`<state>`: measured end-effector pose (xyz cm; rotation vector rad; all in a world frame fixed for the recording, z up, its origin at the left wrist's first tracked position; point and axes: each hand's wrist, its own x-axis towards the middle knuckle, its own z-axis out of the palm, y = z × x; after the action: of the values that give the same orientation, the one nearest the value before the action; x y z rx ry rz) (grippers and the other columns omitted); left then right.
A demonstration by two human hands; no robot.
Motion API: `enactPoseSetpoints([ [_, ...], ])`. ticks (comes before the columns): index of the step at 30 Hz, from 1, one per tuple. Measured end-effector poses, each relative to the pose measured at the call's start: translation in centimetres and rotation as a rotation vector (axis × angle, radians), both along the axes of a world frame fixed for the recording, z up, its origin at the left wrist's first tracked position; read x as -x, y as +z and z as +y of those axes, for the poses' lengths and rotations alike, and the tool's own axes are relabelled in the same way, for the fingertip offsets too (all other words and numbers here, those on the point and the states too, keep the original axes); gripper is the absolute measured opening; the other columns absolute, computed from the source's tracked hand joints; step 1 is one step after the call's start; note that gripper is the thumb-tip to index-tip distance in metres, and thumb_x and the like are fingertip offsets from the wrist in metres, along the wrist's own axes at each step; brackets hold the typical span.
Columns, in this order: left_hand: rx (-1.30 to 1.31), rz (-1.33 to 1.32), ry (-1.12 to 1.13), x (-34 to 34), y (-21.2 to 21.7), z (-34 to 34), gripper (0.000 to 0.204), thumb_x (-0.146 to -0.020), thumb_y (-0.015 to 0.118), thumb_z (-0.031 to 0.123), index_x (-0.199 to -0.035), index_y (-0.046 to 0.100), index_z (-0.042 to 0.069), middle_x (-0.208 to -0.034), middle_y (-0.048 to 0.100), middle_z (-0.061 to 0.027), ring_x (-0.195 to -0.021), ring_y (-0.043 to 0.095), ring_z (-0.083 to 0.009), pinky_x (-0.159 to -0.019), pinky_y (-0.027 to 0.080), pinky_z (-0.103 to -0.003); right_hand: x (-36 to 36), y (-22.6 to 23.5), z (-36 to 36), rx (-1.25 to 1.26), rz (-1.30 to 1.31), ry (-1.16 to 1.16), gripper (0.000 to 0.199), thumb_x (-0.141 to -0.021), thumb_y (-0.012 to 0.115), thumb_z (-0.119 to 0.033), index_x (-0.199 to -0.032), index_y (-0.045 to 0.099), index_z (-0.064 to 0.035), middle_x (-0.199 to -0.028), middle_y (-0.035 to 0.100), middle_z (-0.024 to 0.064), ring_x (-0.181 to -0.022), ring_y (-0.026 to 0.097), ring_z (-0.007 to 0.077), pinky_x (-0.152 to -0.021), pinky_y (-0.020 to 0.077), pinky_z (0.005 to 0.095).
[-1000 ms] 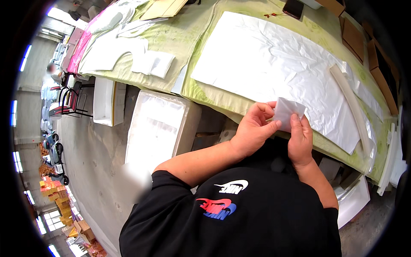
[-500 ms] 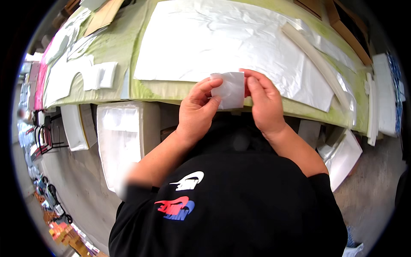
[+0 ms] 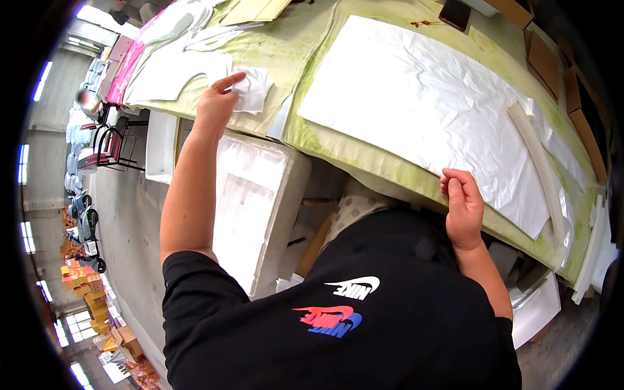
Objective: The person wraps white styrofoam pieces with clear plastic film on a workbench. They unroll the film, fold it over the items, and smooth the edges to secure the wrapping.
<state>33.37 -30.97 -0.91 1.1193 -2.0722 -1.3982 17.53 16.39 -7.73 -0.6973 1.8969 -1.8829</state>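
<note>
My left hand (image 3: pixel 221 97) reaches out over the table's left part, its fingers pinching a small white square sheet (image 3: pixel 249 92) that looks like thin plastic or paper. Under and beside that sheet lies another white piece, and just to the left is a white flat cutout (image 3: pixel 166 75) with a curved edge. My right hand (image 3: pixel 464 207) is near the table's front edge, next to a large crinkled white sheet (image 3: pixel 416 110). Its fingers are curled with the thumb against them; whether anything is inside is hidden.
A green-yellow cloth covers the table (image 3: pixel 296 62). A pale curved strip (image 3: pixel 536 162) lies across the large sheet's right side. Cardboard boxes (image 3: pixel 582 123) stand far right, and a dark phone-like object (image 3: pixel 454 14) lies at the back. Below the table edge is a white plastic-wrapped block (image 3: pixel 244 208).
My left hand has carried the small square sheet away from my right hand to the table's left part. My right hand's fingers have curled, and the view has swung left.
</note>
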Motion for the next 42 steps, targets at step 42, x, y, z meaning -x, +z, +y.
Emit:
enactPoseSetpoints([
  [42,0.168,0.547,0.043,-3.1,-2.5,6.4,0.018,-0.103,0.064,0.013,-0.115,0.071,0.001,-0.099,0.070,-0.0004,-0.089,0.057,-0.0059,-0.077,0.048,-0.023,0.0,0.1,0.0,-0.197,0.377,0.082,0.016,-0.102,0.054,-0.001,-0.113,0.065,0.0018,-0.105,0.063,0.0094,-0.094,0.059,0.0178,-0.087,0.0475,0.0276],
])
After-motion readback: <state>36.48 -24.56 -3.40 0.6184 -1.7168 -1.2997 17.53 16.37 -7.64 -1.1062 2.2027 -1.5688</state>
